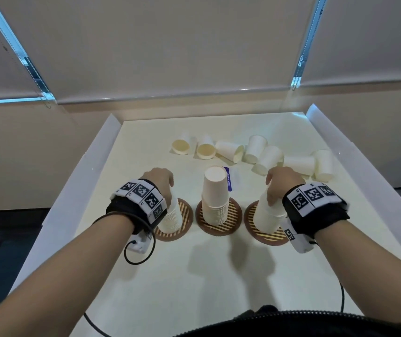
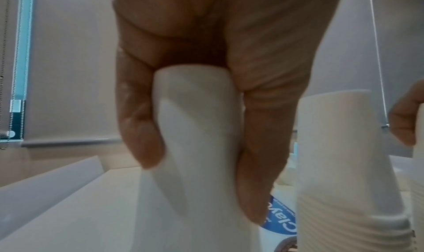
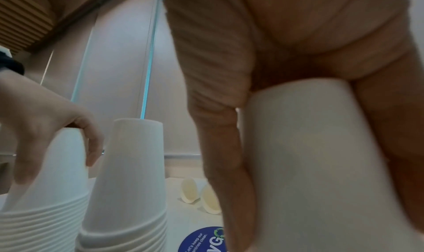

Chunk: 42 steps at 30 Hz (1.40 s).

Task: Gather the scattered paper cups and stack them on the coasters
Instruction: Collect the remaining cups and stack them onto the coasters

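Three striped brown coasters lie in a row near me, each with a stack of upside-down white paper cups. My left hand [image 1: 161, 183] grips the top cup of the left stack [image 1: 171, 218] from above; its fingers [image 2: 142, 138] curl round that cup [image 2: 197, 129]. My right hand [image 1: 280, 181] grips the top of the right stack [image 1: 266, 215], the cup [image 3: 309, 147] held between thumb and fingers. The middle stack [image 1: 215, 195] stands free on its coaster [image 1: 235, 215]. Several loose cups [image 1: 257, 148] lie scattered further back.
The table [image 1: 194, 276] has raised white walls [image 1: 82, 181] on the left and right. A blue sticker [image 1: 228, 182] lies behind the middle stack. Cables hang from both wristbands. Window blinds with bead chains stand beyond the table's far edge.
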### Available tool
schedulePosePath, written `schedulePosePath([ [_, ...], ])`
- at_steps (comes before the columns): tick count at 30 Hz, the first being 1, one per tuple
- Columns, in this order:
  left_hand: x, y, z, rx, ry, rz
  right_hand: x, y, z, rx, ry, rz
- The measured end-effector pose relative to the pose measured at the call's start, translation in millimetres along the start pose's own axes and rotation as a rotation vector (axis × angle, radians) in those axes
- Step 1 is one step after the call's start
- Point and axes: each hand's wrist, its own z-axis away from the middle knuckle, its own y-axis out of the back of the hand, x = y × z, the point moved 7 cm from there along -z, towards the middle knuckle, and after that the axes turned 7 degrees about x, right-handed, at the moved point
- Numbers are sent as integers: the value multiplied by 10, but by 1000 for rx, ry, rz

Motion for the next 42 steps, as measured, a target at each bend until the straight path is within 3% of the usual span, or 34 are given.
schedulePosePath([
  [13, -232, 194, -417, 169, 75, 93, 162, 127, -370, 22, -33, -43],
  [18, -250, 203, -450, 74, 71, 18, 116, 150, -400, 50, -18, 31],
  [21, 56, 332, -358, 117, -93, -59, -109, 201, -384, 182, 143, 36],
  [24, 617, 421, -159, 45, -403, 248, -409, 282, -283, 273, 347, -79],
  [26, 885, 339, -91, -17, -489, 307, -542, 243, -230, 211, 370, -127],
  [28, 1057, 173, -88, -35, -510, 253, -656, 89, -162, 59, 376, -162],
  [30, 1114, 17, -124, -17, -501, 233, -745, -120, -69, -91, 398, -157],
  [33, 1116, -62, -211, 49, -467, 331, -765, -340, -42, -183, 367, -191],
  [38, 1113, 36, -444, 139, -398, 390, -768, -366, -260, -149, 292, -274],
  [42, 1124, 60, -608, 80, -387, 376, -792, -191, -521, -36, 209, -413],
])
